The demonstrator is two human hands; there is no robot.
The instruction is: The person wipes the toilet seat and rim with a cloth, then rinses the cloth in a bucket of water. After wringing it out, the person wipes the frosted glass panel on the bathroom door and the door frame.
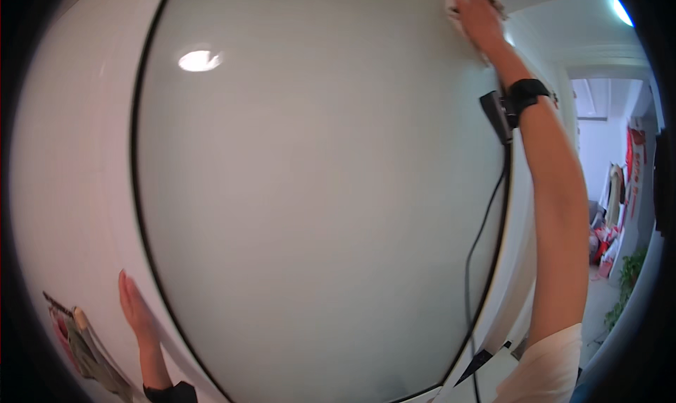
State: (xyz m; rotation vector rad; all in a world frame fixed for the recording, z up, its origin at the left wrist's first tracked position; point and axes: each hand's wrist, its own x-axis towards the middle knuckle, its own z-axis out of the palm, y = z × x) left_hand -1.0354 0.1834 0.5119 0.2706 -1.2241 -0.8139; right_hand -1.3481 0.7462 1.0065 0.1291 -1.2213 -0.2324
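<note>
A large frosted glass panel [317,191] in a thin black frame fills the middle of the view. My right arm reaches up along its right side, and my right hand [480,21] is closed on a crumpled pale cloth [459,8] at the panel's upper right corner. The cloth is pressed against the glass and frame edge, with part of it hidden under my fingers. At lower left, my left hand [137,308] rests with its fingers stretched out against the pale wall [77,156] beside the frame; nothing shows in it.
A black strap [527,96] with a box-like device [496,116] sits on my right wrist. Its cable [470,276] hangs down across the glass. Cloths [88,343] hang from a rail at lower left. Beyond a doorway on the right are hanging clothes [614,191] and a green plant [627,287].
</note>
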